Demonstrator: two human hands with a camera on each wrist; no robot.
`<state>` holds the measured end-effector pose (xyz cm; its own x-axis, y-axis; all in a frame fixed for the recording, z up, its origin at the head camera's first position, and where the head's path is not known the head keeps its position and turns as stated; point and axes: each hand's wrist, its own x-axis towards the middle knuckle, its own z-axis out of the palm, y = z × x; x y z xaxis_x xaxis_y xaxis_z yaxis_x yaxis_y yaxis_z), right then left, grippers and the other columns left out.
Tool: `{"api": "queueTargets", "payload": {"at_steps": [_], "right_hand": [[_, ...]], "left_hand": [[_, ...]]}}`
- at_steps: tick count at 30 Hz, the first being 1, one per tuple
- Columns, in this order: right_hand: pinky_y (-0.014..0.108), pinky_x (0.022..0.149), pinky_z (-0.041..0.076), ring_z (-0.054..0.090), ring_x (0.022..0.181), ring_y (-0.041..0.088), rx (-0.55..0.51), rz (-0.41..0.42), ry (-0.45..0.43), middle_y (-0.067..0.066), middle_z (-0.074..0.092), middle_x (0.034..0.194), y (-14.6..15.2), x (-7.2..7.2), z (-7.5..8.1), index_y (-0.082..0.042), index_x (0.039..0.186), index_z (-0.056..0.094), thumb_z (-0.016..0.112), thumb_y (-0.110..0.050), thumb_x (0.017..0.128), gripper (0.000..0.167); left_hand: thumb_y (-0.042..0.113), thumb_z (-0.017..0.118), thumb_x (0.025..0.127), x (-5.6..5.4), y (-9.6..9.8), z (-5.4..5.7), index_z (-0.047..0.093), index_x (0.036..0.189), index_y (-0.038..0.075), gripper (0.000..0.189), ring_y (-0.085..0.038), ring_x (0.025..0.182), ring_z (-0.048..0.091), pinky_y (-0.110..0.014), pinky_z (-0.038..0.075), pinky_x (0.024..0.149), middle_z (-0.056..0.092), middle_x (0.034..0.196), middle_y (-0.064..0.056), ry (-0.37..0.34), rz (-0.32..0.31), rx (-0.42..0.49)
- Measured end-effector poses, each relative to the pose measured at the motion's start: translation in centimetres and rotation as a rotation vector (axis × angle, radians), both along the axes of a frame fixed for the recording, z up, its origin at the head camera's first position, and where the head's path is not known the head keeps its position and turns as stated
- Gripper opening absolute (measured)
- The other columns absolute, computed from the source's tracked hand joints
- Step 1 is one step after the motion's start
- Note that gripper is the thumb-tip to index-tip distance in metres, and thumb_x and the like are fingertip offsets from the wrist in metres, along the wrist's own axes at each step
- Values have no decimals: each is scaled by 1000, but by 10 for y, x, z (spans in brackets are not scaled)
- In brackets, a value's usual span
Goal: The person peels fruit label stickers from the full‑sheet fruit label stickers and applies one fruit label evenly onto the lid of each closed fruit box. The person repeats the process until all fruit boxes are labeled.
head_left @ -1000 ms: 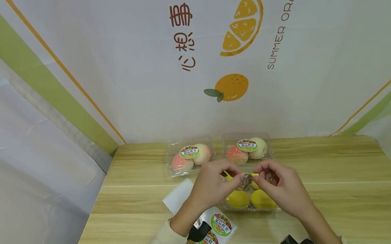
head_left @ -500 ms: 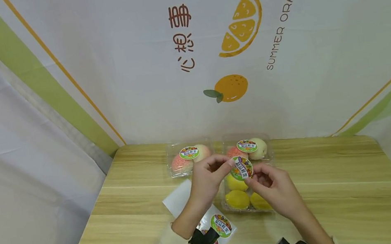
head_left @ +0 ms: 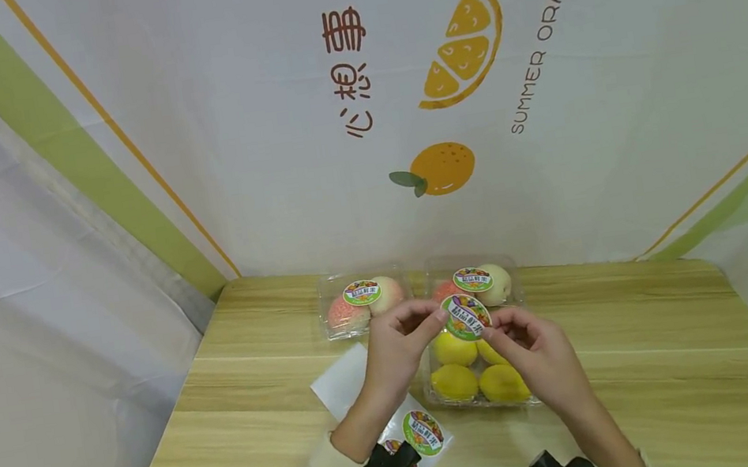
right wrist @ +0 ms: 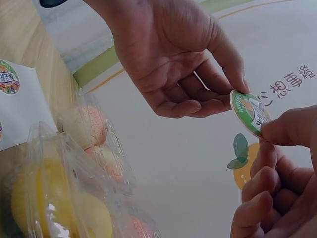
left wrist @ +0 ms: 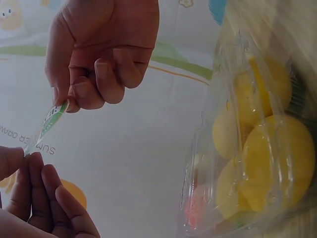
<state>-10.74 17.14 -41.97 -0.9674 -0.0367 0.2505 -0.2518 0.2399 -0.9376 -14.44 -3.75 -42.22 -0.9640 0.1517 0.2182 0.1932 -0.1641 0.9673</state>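
Observation:
A round fruit-label sticker (head_left: 466, 317) is stretched between both hands, its printed face turned up toward the head camera. My left hand (head_left: 398, 354) pinches its left edge between thumb and fingers. The lower right edge is pinched by my right hand (head_left: 537, 350). In the right wrist view the sticker (right wrist: 249, 113) appears tilted, with a thumb on either side. Below the hands stands a clear plastic box (head_left: 440, 398) of yellow lemons (head_left: 455, 382); the left wrist view shows its lid down over the lemons (left wrist: 280, 161). No label shows on the visible part of this box.
Two clear boxes of peach-like fruit, the left box (head_left: 337, 330) and the right box (head_left: 515, 297), stand at the back, each bearing a round label. A sticker sheet (head_left: 442, 459) lies on the wooden table (head_left: 248, 411) under my left forearm. A printed curtain (head_left: 283, 198) hangs behind.
Both hands have turned the sticker from edge-on to face up and raised it slightly off the lemon box. Over the last half second it has shifted a little to the right.

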Motion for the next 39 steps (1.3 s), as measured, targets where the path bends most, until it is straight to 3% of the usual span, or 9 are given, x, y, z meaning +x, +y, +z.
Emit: {"api": "queueTargets", "payload": {"at_steps": [8,13,19,26,34,39], "right_hand": [[22,59,48,53,72,16,-43,-25,-20,11,62,90,3,-1,1,6,102,69,68,-1,107,8],[25,55,44,49,68,15,-68,-47,-31,8,58,84,5,-1,2,5,103,68,66,-2,109,9],[31,55,43,47,66,15,-113,-32,-9,5,54,81,7,-3,1,6,103,67,66,0,108,8],[25,61,47,52,73,16,-49,-13,21,6,62,91,12,-5,-4,4,101,68,67,-1,108,8],[23,68,47,55,80,16,57,-42,-44,6,63,93,20,-7,-5,1,103,70,70,-7,108,9],[23,67,46,53,80,15,78,-42,-81,5,62,93,24,-10,-7,2,106,71,70,-7,109,10]], "left_hand": [[4,78,100,8,2,-8,77,108,-9,16,-14,91,65,-23,55,80,76,101,-2,-72,8,10],[7,77,101,15,4,-16,76,109,-8,17,-14,93,66,-23,56,83,75,102,-4,-98,-20,-18],[10,77,102,19,6,-25,76,107,-3,14,-14,93,66,-25,56,87,73,102,-2,-53,-68,-100],[15,78,102,16,3,-25,79,105,3,13,-13,93,69,-27,58,88,76,100,1,-4,-47,-204],[19,79,102,5,-2,-23,83,107,8,13,-20,88,73,-27,59,80,80,97,-1,60,-9,-330],[20,79,102,0,-2,-19,84,103,10,12,-19,83,71,-27,58,75,79,92,2,80,-25,-368]]}}
